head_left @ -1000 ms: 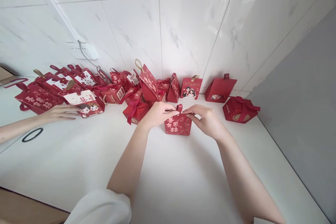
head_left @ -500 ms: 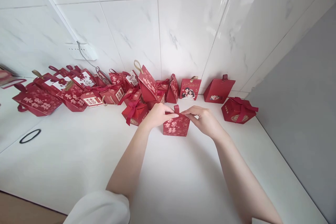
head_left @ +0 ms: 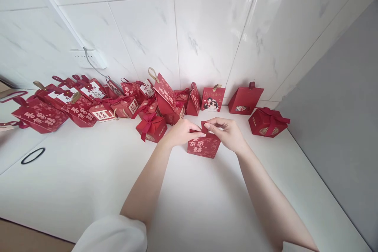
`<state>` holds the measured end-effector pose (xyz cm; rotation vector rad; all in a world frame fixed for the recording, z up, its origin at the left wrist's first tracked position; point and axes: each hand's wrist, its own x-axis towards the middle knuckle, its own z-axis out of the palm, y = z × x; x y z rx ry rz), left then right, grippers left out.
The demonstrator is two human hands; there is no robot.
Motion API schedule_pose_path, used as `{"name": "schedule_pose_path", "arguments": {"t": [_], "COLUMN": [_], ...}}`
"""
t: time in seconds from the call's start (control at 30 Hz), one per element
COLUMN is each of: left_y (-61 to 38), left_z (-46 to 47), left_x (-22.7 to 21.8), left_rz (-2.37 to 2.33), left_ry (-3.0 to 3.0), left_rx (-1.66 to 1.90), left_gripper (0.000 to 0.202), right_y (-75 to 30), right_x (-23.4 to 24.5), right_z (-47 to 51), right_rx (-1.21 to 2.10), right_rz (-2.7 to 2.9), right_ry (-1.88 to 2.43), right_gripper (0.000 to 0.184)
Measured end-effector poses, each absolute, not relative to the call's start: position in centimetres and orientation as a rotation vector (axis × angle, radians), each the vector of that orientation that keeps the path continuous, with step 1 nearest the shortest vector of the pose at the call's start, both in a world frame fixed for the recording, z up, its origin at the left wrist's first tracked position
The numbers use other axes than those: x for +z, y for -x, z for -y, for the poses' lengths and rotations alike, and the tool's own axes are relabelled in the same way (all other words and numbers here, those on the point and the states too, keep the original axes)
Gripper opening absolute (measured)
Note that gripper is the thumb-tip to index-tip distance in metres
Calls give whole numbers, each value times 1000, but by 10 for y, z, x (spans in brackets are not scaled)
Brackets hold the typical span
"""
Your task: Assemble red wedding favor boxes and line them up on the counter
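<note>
A red gift box (head_left: 203, 146) with pale lettering and a floral print stands on the white tabletop, between my two hands. My left hand (head_left: 184, 132) pinches the box's top edge at its left, thumb in front and fingers behind. At the top, my right hand (head_left: 227, 132) pinches the short red ribbon loop (head_left: 204, 127) between thumb and fingers. The back of the box is hidden from me. Just left of my left hand sits a red box with a bow (head_left: 151, 127).
Several red gift boxes (head_left: 41, 116) line the wall at the left. A couple-print box (head_left: 213, 100), a plain red box (head_left: 245, 101) and a bow-tied box (head_left: 268, 123) stand at the right. A black ring (head_left: 33, 156) lies on the left tabletop. A grey panel (head_left: 333, 98) bounds the right side.
My right hand has shifted from the box's top right corner to the ribbon loop. The box has turned slightly and moved a little right and nearer. My left hand keeps its pinch.
</note>
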<state>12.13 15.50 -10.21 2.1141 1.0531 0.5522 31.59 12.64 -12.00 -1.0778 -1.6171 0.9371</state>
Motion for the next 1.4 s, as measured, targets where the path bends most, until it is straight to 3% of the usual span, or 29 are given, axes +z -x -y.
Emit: {"name": "schedule_pose_path", "arguments": {"t": [0.27,0.57,1.0,1.17,1.27,1.4], "left_y": [-128,-139,-140,-144,-147,-148], "left_z": [-152,-158,-164,-171,-177,-185], "left_x": [-102,-120,-125,-152,-185,-225], "left_rz": [-1003,-931,-887,-959,-1019,-1068], "left_ry": [-2099,-2121,-2029,-1917,-1649,-1435], "left_rx": [578,605,763,1029,1313,1380], "left_gripper": [36,44,48,24,36,44], "right_y": [-314,-296,-292,-293,-293,-292], "right_x": [-114,-144,-150,-169,-193,-228], "right_z": [-123,-137,-139,-149,-153,-158], "right_rx": [841,786,818,741,648,686], "right_rz": [1501,1188,1172,1143,1093,1139], "right_ry": [1000,1031,939,979,1073,1162], "right_gripper": [27,25,21,27,33,36]}}
